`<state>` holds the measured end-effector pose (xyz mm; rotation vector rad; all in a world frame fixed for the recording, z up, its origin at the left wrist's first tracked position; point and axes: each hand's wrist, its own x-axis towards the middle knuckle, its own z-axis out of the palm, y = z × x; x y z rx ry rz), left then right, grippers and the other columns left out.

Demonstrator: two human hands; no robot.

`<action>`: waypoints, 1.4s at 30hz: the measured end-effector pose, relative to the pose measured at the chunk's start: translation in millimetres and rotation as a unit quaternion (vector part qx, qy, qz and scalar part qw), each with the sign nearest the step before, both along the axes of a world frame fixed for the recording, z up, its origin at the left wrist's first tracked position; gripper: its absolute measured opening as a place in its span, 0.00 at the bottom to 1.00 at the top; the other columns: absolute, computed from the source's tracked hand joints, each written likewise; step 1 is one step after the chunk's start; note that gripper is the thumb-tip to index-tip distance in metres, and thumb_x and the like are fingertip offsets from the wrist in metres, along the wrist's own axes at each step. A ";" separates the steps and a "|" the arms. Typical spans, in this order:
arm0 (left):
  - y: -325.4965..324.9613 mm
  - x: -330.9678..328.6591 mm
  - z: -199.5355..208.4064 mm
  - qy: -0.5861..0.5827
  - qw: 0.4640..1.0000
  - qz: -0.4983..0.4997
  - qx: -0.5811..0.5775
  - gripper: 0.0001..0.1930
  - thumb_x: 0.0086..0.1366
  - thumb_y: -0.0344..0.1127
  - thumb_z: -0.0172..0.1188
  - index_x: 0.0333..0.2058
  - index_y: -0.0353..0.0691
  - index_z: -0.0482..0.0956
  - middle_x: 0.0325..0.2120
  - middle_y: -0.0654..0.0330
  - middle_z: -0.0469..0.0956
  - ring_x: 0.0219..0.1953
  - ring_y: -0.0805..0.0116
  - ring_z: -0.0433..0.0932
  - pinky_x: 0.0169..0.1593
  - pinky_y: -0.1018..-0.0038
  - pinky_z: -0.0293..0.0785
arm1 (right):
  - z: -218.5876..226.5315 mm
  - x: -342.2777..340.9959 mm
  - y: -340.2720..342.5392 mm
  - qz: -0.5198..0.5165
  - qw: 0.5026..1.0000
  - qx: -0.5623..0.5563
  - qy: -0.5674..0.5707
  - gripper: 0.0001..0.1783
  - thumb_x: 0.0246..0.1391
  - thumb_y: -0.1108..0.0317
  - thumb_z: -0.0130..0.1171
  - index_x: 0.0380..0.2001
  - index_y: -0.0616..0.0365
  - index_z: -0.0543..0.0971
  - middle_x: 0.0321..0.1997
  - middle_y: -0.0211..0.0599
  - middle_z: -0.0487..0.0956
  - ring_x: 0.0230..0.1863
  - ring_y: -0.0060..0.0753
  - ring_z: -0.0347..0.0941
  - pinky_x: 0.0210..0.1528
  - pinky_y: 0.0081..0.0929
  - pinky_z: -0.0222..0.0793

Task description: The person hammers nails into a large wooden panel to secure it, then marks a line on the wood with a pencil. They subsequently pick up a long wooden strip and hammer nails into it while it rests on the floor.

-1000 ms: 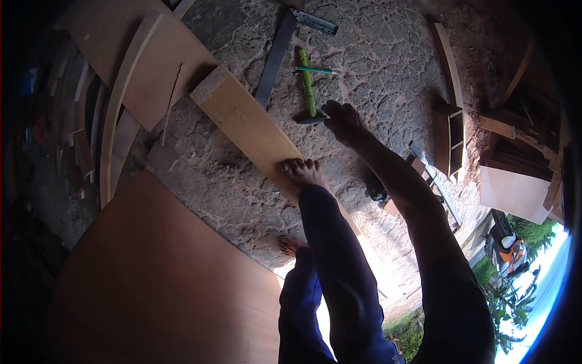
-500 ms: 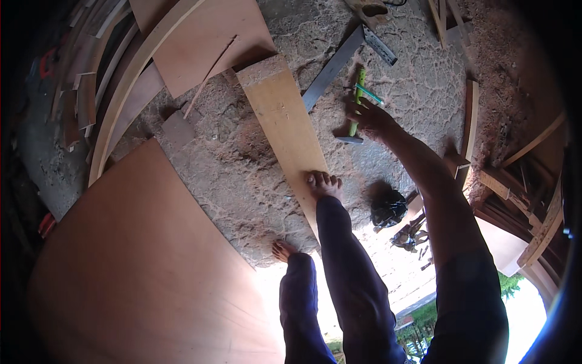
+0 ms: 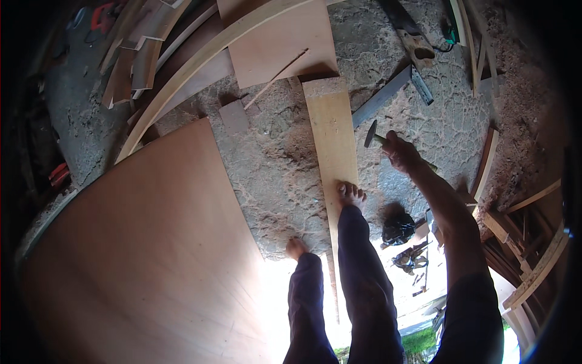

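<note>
My right hand is closed around the handle of a hammer and holds it above the rough floor. The metal head points away to the left, and the handle's end shows behind my wrist. Just left of the hammer lies a long pale wooden plank, with my bare right foot resting on it. A try square with a dark blade lies beyond the hammer, its blade reaching to the plank's edge. My left hand is outside the picture.
A large plywood sheet fills the lower left. Curved wooden strips and another board lie at the far left. A handsaw lies at the back. A black plastic bag and stacked timber are at right.
My right hand has taken hold of the hammer, which was lying on the floor, and lifted it. The view has shifted, so the floor things appear farther right.
</note>
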<state>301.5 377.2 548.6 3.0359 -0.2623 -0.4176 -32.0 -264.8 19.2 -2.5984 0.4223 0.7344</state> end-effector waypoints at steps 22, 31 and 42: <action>-74.4 -60.4 68.5 -0.046 0.703 0.291 -0.647 0.15 0.74 0.37 0.51 0.53 0.34 0.74 0.46 0.52 0.81 0.45 0.64 0.82 0.50 0.67 0.79 | 616.7 361.2 366.3 0.123 0.837 0.351 -0.401 0.14 0.44 0.75 0.75 0.29 0.58 0.76 0.36 0.42 0.72 0.37 0.44 0.73 0.37 0.37 0.71; -69.6 -45.8 39.9 0.064 0.471 0.305 -0.826 0.13 0.65 0.25 0.59 0.49 0.37 0.78 0.42 0.60 0.82 0.41 0.70 0.82 0.44 0.74 0.78 | 610.5 378.5 409.1 0.271 0.882 0.254 -0.291 0.15 0.42 0.67 0.76 0.32 0.56 0.80 0.31 0.41 0.75 0.36 0.44 0.77 0.36 0.43 0.72; -88.5 -22.9 20.9 -0.069 0.573 0.348 -0.739 0.06 0.61 0.23 0.64 0.37 0.36 0.83 0.33 0.61 0.84 0.34 0.75 0.81 0.39 0.76 0.76 | 617.8 388.5 422.7 0.386 0.881 0.097 -0.256 0.12 0.42 0.62 0.75 0.27 0.54 0.82 0.34 0.35 0.75 0.36 0.42 0.77 0.37 0.42 0.71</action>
